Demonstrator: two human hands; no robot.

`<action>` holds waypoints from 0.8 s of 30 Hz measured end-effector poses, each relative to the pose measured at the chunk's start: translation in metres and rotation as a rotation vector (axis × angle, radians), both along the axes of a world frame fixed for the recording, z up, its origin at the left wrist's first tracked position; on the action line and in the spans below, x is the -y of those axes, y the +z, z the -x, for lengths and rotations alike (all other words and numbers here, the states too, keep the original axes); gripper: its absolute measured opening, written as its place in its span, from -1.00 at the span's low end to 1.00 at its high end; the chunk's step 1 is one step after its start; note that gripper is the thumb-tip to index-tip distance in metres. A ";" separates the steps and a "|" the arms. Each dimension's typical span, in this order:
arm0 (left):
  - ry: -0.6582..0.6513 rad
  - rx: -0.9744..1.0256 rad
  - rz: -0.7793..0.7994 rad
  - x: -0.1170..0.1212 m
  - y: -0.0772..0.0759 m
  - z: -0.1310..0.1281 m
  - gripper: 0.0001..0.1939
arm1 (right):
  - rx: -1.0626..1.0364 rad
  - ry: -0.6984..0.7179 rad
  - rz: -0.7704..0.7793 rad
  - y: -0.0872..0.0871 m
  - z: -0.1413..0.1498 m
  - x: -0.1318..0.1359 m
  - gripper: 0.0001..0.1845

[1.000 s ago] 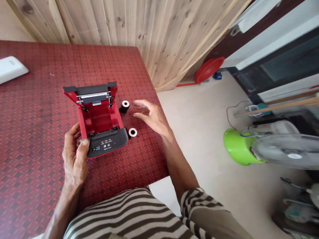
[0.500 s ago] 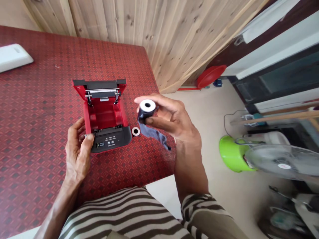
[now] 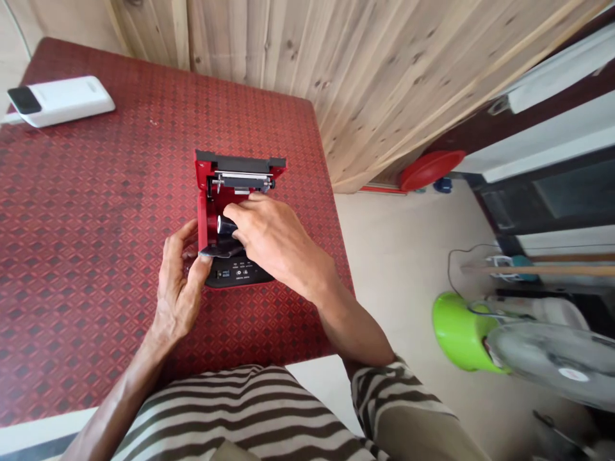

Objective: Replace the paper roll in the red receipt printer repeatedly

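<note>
A small red printer [image 3: 214, 192] with a black front panel stands open on the red patterned table [image 3: 96, 211], its lid tilted back. My right hand [image 3: 269, 240] is over the open bay, fingers closed on a dark paper roll [image 3: 225, 225] that sits inside the bay with a loose dark tail hanging over the front. My left hand [image 3: 180, 288] grips the printer's front left corner, thumb on the black panel. The second roll seen earlier is hidden behind my right hand.
A white power bank [image 3: 60, 101] lies at the table's far left. A wooden plank wall runs behind the table. On the floor to the right are a red basin [image 3: 427, 169], a green bucket [image 3: 456, 330] and a fan [image 3: 552, 362].
My right hand picked up a roll from the table, lifted it, and has now brought it left into the printer's open bay. The left hand kept hold of the printer.
</note>
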State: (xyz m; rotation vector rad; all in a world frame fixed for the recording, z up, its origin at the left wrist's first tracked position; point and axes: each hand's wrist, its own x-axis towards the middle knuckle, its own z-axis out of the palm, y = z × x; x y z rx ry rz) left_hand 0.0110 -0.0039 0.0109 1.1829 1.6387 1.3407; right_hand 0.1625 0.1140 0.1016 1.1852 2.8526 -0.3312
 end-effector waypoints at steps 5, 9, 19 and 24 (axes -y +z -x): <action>0.003 -0.007 0.007 0.001 -0.003 0.000 -0.32 | -0.023 -0.038 -0.010 -0.011 0.003 -0.006 -0.69; -0.009 -0.020 -0.001 0.000 -0.004 0.001 -0.30 | 0.007 -0.004 -0.008 -0.019 0.006 -0.012 -0.68; 0.010 0.001 -0.016 -0.001 -0.005 0.001 -0.33 | -0.197 0.049 0.147 -0.014 -0.012 -0.013 -0.53; 0.013 0.019 -0.024 -0.002 -0.004 0.001 -0.32 | -0.472 0.180 0.226 -0.003 -0.049 0.008 -0.53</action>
